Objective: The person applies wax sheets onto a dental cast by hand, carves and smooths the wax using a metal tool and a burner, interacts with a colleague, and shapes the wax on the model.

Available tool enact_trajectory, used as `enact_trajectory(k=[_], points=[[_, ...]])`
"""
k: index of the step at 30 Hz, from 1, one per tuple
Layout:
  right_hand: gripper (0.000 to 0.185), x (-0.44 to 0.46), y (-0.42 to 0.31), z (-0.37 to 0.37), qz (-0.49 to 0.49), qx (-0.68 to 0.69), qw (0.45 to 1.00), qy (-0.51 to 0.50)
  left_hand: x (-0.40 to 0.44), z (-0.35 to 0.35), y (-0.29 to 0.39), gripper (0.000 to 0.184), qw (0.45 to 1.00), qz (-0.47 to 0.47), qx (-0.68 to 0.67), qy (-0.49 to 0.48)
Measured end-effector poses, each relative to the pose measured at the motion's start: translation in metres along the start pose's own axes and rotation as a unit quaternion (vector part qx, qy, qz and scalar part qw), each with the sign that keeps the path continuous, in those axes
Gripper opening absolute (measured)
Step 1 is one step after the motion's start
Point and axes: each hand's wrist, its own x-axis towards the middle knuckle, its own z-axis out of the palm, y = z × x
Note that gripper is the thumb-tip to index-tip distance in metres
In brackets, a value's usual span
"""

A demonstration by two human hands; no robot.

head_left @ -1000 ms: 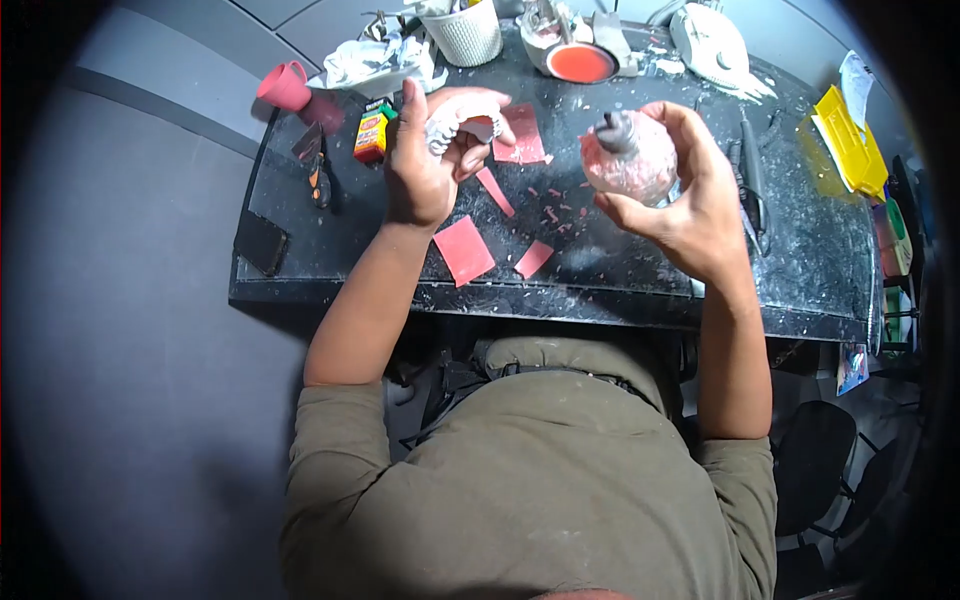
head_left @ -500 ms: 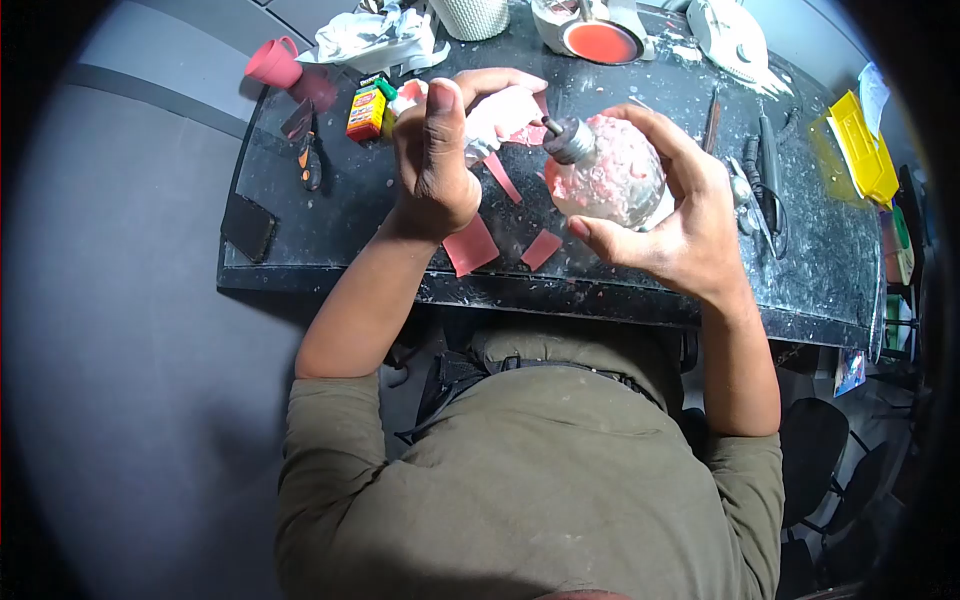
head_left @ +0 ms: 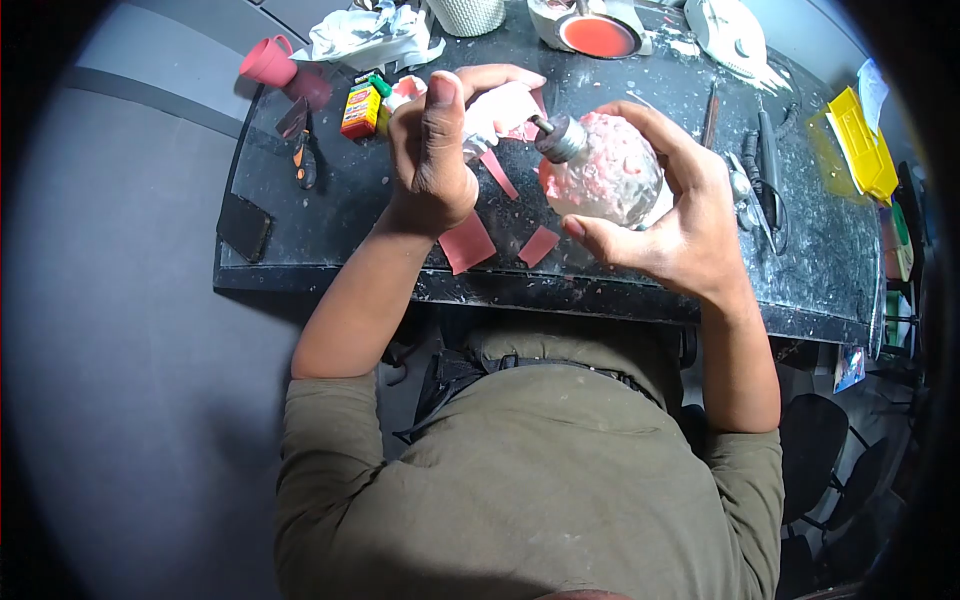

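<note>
My right hand (head_left: 692,215) is wrapped round a round glass spirit lamp (head_left: 606,178) smeared with pink wax. The lamp is tilted, its metal neck and wick pointing left. No flame can be made out. Just left of the wick, my left hand (head_left: 440,150) has its fingers curled round a white plaster-like piece with pink on it (head_left: 502,106); the thumb sticks up and the palm hides part of the piece. Below it on the table lie a narrow pink wax strip (head_left: 499,175), a larger pink wax sheet (head_left: 467,243) and a small pink wax piece (head_left: 539,245).
A pan of red-pink wax (head_left: 598,38) stands at the back. To the left are a yellow-red box (head_left: 361,110), a pink cup (head_left: 268,62), an orange-black handled tool (head_left: 304,163) and a phone-like black slab (head_left: 243,227). Several tools (head_left: 768,160) and a yellow tray (head_left: 862,145) lie right.
The lamp's neck has shifted slightly left and up, toward the white piece. Both hands keep their hold. The whole view has moved a little.
</note>
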Motion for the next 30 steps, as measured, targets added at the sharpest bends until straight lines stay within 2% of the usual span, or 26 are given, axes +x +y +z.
enact_trajectory(k=[3,6,15,18,21,24,27,30], points=[[0.073,-0.0004,0.0022,0.0004,-0.007,-0.003,1.000,0.013,0.0007,0.0014,0.0006,0.063,1.000,0.009,-0.002,0.004],[0.074,-0.0003,0.0030,-0.0005,-0.009,-0.017,1.000,0.018,0.0013,0.0024,0.0009,0.079,0.999,-0.003,0.054,0.007],[0.075,-0.0009,0.0040,-0.0002,-0.015,-0.028,0.999,0.023,0.0016,0.0018,0.0010,0.079,0.999,-0.005,0.048,0.011],[0.075,-0.0010,0.0046,-0.0006,-0.014,-0.034,0.999,0.025,0.0018,-0.0008,-0.0009,0.064,1.000,0.022,0.010,-0.005],[0.074,-0.0013,0.0035,-0.0009,-0.010,-0.037,0.999,0.023,0.0017,0.0018,0.0018,0.080,0.999,-0.009,0.042,0.005],[0.073,-0.0008,0.0015,-0.0019,0.018,-0.032,0.999,0.019,0.0017,0.0023,0.0026,0.080,1.000,-0.015,0.026,0.000],[0.073,-0.0013,0.0044,-0.0004,0.003,-0.015,0.999,0.032,0.0016,0.0015,0.0020,0.081,0.999,-0.010,0.043,0.004],[0.075,-0.0003,0.0026,-0.0012,-0.011,-0.022,1.000,0.018,0.0026,-0.0014,-0.0001,0.068,1.000,0.011,0.023,-0.009]])
